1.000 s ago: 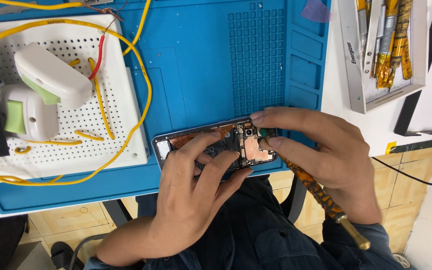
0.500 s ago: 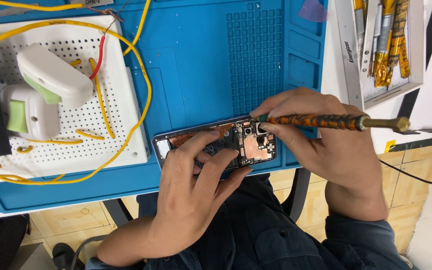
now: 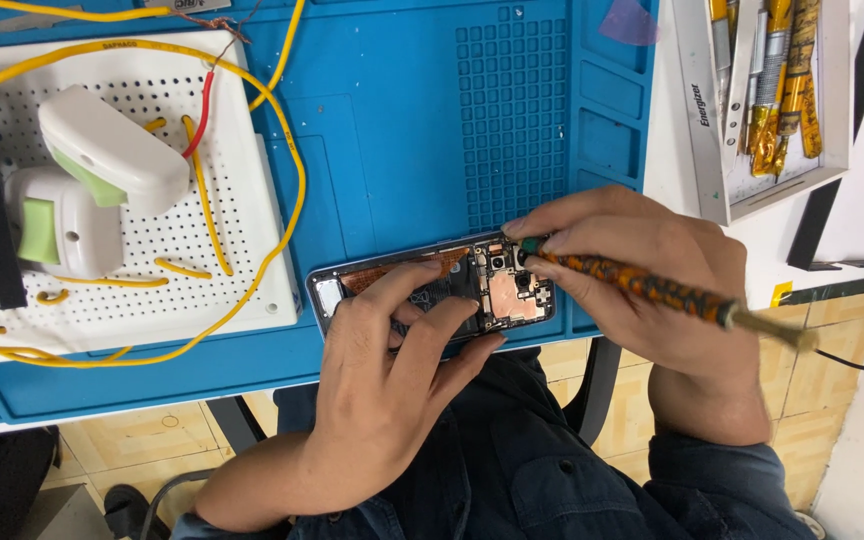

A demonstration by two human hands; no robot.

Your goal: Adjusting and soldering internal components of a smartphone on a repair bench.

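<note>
An opened phone with its back cover off lies at the near edge of a blue work mat, copper shielding and circuit parts showing. My left hand presses flat on the phone's middle, fingers spread over it. My right hand grips a screwdriver with an orange patterned handle. Its tip touches the phone's right end near the camera module. The handle slants down to the right.
A white perforated board with yellow and red wires and two white-and-green devices sits at the left of the mat. A white tray of orange-handled tools stands at the upper right. Dark trousers and a tiled floor lie below the table edge.
The screwdriver swung from pointing down-right to level, then to a slight downward slant. Its tip stays at the phone's right end. My left hand has not moved.
</note>
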